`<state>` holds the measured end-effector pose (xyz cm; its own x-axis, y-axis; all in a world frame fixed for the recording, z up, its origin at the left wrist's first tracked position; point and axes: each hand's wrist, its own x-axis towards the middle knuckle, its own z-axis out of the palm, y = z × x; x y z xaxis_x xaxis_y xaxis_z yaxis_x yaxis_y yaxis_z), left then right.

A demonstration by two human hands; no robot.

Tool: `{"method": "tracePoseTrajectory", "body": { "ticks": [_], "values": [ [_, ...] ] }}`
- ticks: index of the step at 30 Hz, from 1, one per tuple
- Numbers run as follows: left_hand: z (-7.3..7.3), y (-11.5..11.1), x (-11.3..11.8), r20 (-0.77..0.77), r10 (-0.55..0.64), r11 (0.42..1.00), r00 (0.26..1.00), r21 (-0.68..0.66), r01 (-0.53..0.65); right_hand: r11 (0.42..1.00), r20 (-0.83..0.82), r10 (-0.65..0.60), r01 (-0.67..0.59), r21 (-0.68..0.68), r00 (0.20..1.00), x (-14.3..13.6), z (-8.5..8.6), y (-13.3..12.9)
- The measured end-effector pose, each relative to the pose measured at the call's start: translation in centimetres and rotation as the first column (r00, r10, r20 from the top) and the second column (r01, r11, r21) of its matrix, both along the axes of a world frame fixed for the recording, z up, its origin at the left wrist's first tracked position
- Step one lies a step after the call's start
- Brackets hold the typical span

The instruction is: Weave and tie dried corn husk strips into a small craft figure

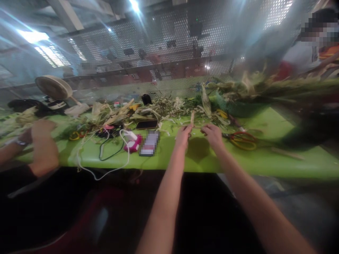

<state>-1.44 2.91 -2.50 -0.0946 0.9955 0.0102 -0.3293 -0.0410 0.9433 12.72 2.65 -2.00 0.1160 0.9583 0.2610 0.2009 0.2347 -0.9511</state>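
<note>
Over the green table (164,158), my left hand (183,134) is closed on a bundle of pale dried husk strips (192,117) that stands up from its fingers. A little to the right, my right hand (213,134) is pinched, with the fingertips pressed together. A thin pale strand (197,127) appears to run between both hands, though it is small and blurred. Scissors (243,140) with red and yellow handles lie just right of my right hand. Loose husk scraps (174,106) are heaped beyond my hands.
A phone (149,143), a pink power adaptor (133,144) and a white cable (90,171) lie to the left, near the edge. Behind them is a dark phone (147,124). A co-worker's arm (45,148) rests far left, near a round fan (53,87). Another person (302,54) is at far right.
</note>
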Motion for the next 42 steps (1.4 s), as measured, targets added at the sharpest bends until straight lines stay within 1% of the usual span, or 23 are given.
{"method": "tracePoseTrajectory", "body": {
  "ticks": [2, 4, 6, 8, 9, 11, 13, 15, 17, 19, 22, 25, 27, 29, 30, 31, 32, 33, 34, 35, 37, 39, 42],
  "values": [
    [0.0, 0.0, -0.1, 0.007, -0.021, 1.0, 1.0, -0.01, 0.021, 0.997, -0.02, -0.069, 0.069, -0.022, 0.997, 0.4, -0.1, 0.2],
    [0.1, 0.0, -0.2, -0.019, -0.013, 1.0, 1.0, -0.008, 0.013, 0.996, 0.008, -0.085, 0.085, -0.013, 0.996, 0.7, -0.2, 0.5],
    [0.2, -0.1, -0.4, -0.076, 0.012, 1.0, 0.997, 0.016, -0.01, 0.996, 0.062, -0.082, 0.079, 0.046, 0.995, 0.8, -0.2, 0.6],
    [0.4, -0.4, -0.3, -0.159, 0.011, 0.999, 0.987, 0.051, -0.003, 0.992, 0.062, -0.058, 0.05, 0.116, 0.996, 0.9, 0.0, 0.6],
    [0.6, -0.5, -0.2, -0.199, -0.016, 0.997, 0.98, 0.068, 0.03, 0.991, 0.03, -0.03, 0.026, 0.134, 0.999, 0.8, 0.2, 0.5],
    [0.8, -0.9, 0.0, -0.249, -0.099, 0.988, 0.964, 0.094, 0.126, 0.992, -0.06, 0.037, -0.03, 0.122, 0.997, 0.7, 0.6, 0.2],
    [1.1, -1.2, 0.4, -0.239, -0.17, 0.974, 0.956, 0.106, 0.2, 0.995, -0.137, 0.075, -0.065, 0.08, 0.988, 0.5, 1.0, -0.1],
    [1.2, -1.4, 0.6, -0.189, -0.182, 0.976, 0.965, 0.087, 0.201, 0.996, -0.189, 0.075, -0.066, 0.055, 0.979, 0.3, 1.3, -0.3],
    [1.4, -1.4, 0.7, -0.146, -0.162, 0.984, 0.976, 0.051, 0.171, 0.997, -0.222, 0.058, -0.046, 0.058, 0.973, 0.2, 1.3, -0.3],
    [1.4, -1.4, 0.8, -0.154, -0.153, 0.986, 0.976, 0.042, 0.161, 0.997, -0.239, 0.034, -0.017, 0.074, 0.97, 0.2, 1.2, -0.1],
    [1.5, -1.5, 0.9, -0.235, -0.192, 0.971, 0.953, 0.098, 0.22, 0.994, -0.258, -0.021, 0.047, 0.095, 0.966, 0.4, 0.8, 0.5],
    [1.5, -1.6, 1.1, -0.319, -0.244, 0.939, 0.916, 0.158, 0.305, 0.99, -0.25, -0.081, 0.107, 0.095, 0.965, 0.8, 0.3, 0.9],
    [1.4, -1.6, 1.2, -0.371, -0.237, 0.932, 0.898, 0.174, 0.318, 0.987, -0.213, -0.094, 0.119, 0.11, 0.972, 1.1, 0.3, 1.0],
    [1.3, -1.5, 1.1, -0.431, -0.194, 0.94, 0.881, 0.176, 0.293, 0.966, -0.135, -0.15, 0.174, 0.19, 0.979, 1.5, 0.5, 0.8],
    [1.2, -1.4, 1.0, -0.468, -0.168, 0.945, 0.868, 0.175, 0.278, 0.939, -0.077, -0.209, 0.222, 0.262, 0.975, 1.7, 0.7, 0.7],
    [1.2, -1.3, 0.9, -0.508, -0.143, 0.949, 0.849, 0.173, 0.264, 0.9, -0.009, -0.277, 0.262, 0.347, 0.961, 1.9, 1.0, 0.5],
    [1.1, -1.2, 0.8, -0.547, -0.124, 0.951, 0.828, 0.171, 0.256, 0.857, 0.067, -0.338, 0.277, 0.435, 0.939, 2.0, 1.2, 0.3],
    [1.1, -1.2, 0.8, -0.581, -0.112, 0.951, 0.806, 0.172, 0.256, 0.825, 0.152, -0.369, 0.249, 0.507, 0.917, 2.1, 1.4, 0.1],
    [1.1, -1.1, 0.8, -0.605, -0.104, 0.951, 0.789, 0.173, 0.257, 0.814, 0.244, -0.366, 0.182, 0.552, 0.898, 2.1, 1.6, -0.1],
    [1.2, -1.1, 0.8, -0.623, -0.097, 0.952, 0.776, 0.171, 0.256, 0.817, 0.331, -0.336, 0.098, 0.568, 0.882, 2.0, 1.7, -0.3],
    [1.1, -1.1, 1.0, -0.646, -0.089, 0.955, 0.758, 0.161, 0.25, 0.841, 0.456, -0.251, -0.041, 0.54, 0.854, 1.7, 1.6, -0.4],
    [1.1, -1.2, 1.2, -0.663, -0.092, 0.957, 0.743, 0.147, 0.25, 0.863, 0.492, -0.207, -0.079, 0.499, 0.846, 1.4, 1.5, -0.4],
    [1.0, -1.2, 1.3, -0.662, -0.127, 0.95, 0.739, 0.133, 0.283, 0.882, 0.473, -0.183, -0.069, 0.466, 0.862, 1.4, 1.4, -0.2]
  ]
}}
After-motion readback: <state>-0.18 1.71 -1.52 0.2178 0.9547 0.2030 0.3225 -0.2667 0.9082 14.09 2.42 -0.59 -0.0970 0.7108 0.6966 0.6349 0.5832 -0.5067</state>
